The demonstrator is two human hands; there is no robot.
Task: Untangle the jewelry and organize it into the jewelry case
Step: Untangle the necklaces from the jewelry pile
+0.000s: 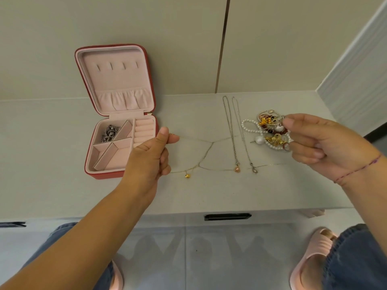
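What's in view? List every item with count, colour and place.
case: 1, red outside, pink inside, open, table left
brooch-like piece: 1, silver, case's rear left compartment
gold chain: 1, thin, with a gold bead, stretched between the hands over the table
necklaces: 2, silver, laid straight side by side, table centre-right; one pink pendant, one silver
heap: 1 tangle, pearls, gold and red pieces, table right
table: 1, off-white
handle: 1, black, under the table edge
slippers: 2, pink, on the floor
left hand: pinches the gold chain
right hand: holds the chain's other side; purple thread on the wrist
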